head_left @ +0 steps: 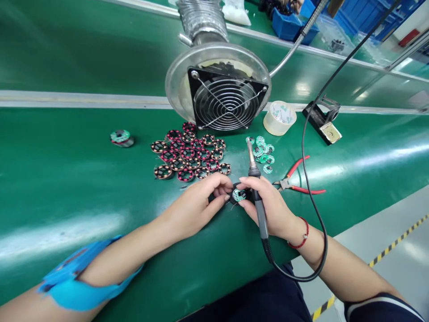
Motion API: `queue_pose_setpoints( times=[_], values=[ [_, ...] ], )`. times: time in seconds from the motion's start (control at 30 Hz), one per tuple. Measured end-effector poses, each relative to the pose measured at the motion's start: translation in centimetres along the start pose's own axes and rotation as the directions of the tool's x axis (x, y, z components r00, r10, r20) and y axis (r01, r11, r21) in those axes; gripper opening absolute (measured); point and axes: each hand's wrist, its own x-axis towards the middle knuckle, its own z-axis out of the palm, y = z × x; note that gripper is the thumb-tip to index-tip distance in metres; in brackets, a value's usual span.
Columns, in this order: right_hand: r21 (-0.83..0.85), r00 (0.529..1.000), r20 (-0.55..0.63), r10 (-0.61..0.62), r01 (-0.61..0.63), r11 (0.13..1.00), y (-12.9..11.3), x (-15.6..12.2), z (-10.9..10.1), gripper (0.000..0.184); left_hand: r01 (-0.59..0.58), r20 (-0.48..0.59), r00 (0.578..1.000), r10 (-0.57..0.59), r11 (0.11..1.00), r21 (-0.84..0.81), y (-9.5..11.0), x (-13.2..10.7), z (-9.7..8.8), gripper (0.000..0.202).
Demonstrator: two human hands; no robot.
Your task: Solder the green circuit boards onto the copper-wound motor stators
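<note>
Green desk (181, 268) with a black fan (229, 109) at its back.
The right hand (275, 208) grips a soldering iron (262, 214), fingertips at a round circuit board; the left hand (203, 202) is curled on the other side, whether gripping I cannot tell. Red-handled pliers (285, 183) lie just beyond the right hand, and the small green-faced circuit board (236, 195) sits between both hands.
</note>
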Motion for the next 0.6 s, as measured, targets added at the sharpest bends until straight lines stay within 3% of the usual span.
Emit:
queue_pose_setpoints(
  times=[0.3, 0.6],
  values=[
    [-0.043, 0.999, 0.042, 0.007, -0.005, 0.999, -0.05, 0.08, -0.15, 0.046, 0.022, 0.034, 0.999, -0.021, 0.999, -0.043, 0.73, 0.74, -0.30, 0.019],
    [-0.105, 0.998, 0.055, -0.008, 0.014, 0.994, 0.10, 0.10, 0.29, 0.029, 0.040, 0.022, 0.999, -0.039, 0.997, -0.073, 0.98, 0.88, -0.28, 0.022]
  ],
)
